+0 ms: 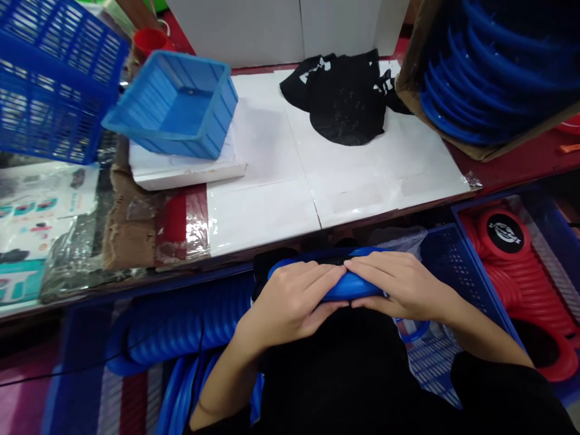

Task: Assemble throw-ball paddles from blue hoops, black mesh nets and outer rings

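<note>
My left hand [292, 302] and my right hand [401, 284] both grip a blue plastic ring [351, 289], held in my lap just below the table's front edge. The fingers of both hands curl over its rim and their tips meet at the middle. A black fabric piece seems to lie inside the ring, mostly hidden by my hands. A pile of black mesh fabric [347, 99] lies on the white table top [272, 205] at the back.
An empty blue tray [174, 106] and a blue crate [49, 84] stand at the back left. A carton of blue rings [493, 66] sits at the back right. Red discs [521, 272] fill a bin at the right. Stacked blue rings [181, 323] lie at the lower left.
</note>
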`<state>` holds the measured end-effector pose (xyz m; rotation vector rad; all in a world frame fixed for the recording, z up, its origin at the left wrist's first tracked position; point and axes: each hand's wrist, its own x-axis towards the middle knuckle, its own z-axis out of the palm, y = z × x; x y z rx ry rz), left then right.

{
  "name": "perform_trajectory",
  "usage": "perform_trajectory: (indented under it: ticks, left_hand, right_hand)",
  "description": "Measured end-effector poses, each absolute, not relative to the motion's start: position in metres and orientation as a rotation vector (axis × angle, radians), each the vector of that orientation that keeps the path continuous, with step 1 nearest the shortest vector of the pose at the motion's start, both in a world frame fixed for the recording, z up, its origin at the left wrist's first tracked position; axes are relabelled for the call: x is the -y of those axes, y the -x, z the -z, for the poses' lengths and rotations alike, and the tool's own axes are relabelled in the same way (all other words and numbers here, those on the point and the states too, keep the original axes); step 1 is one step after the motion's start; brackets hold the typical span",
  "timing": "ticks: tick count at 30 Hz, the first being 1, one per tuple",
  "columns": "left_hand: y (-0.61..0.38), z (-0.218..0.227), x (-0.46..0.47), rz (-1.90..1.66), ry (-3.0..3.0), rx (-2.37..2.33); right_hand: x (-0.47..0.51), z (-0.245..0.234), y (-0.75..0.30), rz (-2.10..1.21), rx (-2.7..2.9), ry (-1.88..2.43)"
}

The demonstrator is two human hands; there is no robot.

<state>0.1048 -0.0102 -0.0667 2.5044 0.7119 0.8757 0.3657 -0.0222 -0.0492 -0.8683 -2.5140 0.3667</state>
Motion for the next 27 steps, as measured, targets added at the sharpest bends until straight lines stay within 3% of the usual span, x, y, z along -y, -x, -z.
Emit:
perform_trajectory:
  ticks: [12, 20, 27]
  left_hand:
    - [-0.109, 0.071, 0.020, -0.966, -2.480, -0.794]
    - [-0.071, 0.067, 0.004, -0.835, -2.368, -0.758]
    - [-0.065, 0.069, 0.008, -1.018, -2.341, -0.785]
  right_hand:
    - [0.027, 0.052, -0.352, -0.252, 2.456, 0.863]
    - [0.024, 0.044, -0.372, -0.287, 2.409, 0.858]
    - [0.025, 0.045, -0.378, -0.272, 2.378, 0.857]
